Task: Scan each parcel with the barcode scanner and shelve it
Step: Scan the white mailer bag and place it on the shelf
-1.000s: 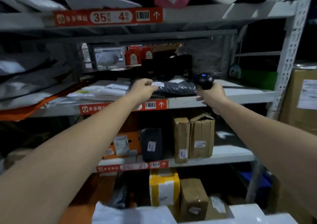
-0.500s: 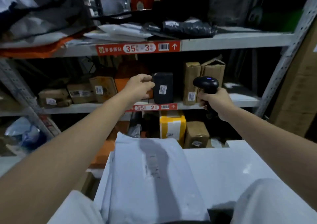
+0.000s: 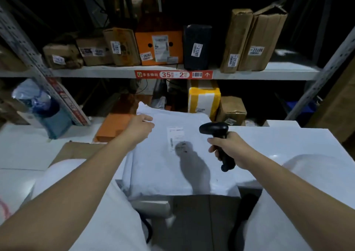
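Observation:
A large white poly-mailer parcel [image 3: 163, 170] lies flat in front of me, its shipping label [image 3: 175, 135] facing up. My left hand [image 3: 139, 128] hovers at the parcel's far left edge with fingers loosely extended, holding nothing. My right hand [image 3: 228, 149] grips the handle of the black barcode scanner [image 3: 214, 129], whose head points left above the label and casts a shadow on the parcel. Shelved parcels stand on the metal rack [image 3: 259, 73] behind: brown boxes, an orange box [image 3: 159, 46] and a black wrapped parcel [image 3: 196, 46].
A white table surface [image 3: 288, 141] extends right. More white mailers lie at lower left [image 3: 92, 202] and right [image 3: 311, 173]. A yellow-taped box [image 3: 203, 98] and brown box [image 3: 232, 109] sit on the lowest shelf. An orange envelope [image 3: 113, 127] lies left of the parcel. A slanted rack post [image 3: 38, 62] stands left.
My view dropped from the upper shelves to the table. My left hand left the black parcel on shelf 3 and came down to the white mailer; the scanner came down above its label.

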`<state>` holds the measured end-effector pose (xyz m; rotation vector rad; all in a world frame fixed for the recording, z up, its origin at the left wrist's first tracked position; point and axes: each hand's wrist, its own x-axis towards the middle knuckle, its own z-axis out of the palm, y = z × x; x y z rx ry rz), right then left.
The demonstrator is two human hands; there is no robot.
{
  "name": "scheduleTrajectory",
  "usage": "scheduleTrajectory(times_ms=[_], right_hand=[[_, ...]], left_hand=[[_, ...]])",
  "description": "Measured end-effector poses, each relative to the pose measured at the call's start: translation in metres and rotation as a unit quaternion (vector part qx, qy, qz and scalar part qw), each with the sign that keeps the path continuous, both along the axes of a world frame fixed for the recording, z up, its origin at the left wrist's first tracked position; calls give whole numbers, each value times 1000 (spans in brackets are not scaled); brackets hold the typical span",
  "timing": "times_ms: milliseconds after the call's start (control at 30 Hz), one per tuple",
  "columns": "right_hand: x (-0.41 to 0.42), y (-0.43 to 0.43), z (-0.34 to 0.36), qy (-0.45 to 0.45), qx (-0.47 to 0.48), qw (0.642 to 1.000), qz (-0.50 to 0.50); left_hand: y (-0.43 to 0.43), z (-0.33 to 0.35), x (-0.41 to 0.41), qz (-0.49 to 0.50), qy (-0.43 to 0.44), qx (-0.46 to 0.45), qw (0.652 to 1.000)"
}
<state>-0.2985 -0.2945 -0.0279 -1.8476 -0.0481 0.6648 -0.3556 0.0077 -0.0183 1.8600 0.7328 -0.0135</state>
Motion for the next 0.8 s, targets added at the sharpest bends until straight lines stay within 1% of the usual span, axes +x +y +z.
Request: scheduleTrajectory(times_ms=[67, 167, 233, 300, 333, 367, 433, 567, 633, 733, 800], right_hand=[[-7, 8, -4, -2, -39, 999, 37], [-11, 16, -3, -18, -100, 990, 100], [-9, 19, -4, -62, -149, 977, 139], [-4, 22, -3, -115, -205, 955, 179], [-2, 24, -2, -132, -226, 946, 191], [1, 25, -2, -133, -234, 945, 189], [5, 27, -1, -105, -228, 955, 157], [5, 33, -2, -17, -194, 975, 106], [2, 36, -5, 24, -167, 981, 95], [-4, 38, -10, 81, -87, 991, 68], [-8, 38, -11, 118, -50, 990, 51]], left_hand=[[3, -10, -6, -10, 23, 17, 1000], [7, -18, -8, -22, 25, 57, 998], [11, -23, -9, -21, 32, 95, 995], [15, -30, -10, -32, 47, 127, 990], [16, -31, -10, -40, 57, 139, 988], [20, -32, -10, -46, 73, 152, 985], [26, -31, -13, -52, 110, 182, 976], [36, -36, -15, -57, 174, 225, 957], [36, -42, -17, -60, 197, 217, 954], [35, -51, -17, -64, 220, 189, 955], [34, -50, -13, -78, 221, 203, 951]])
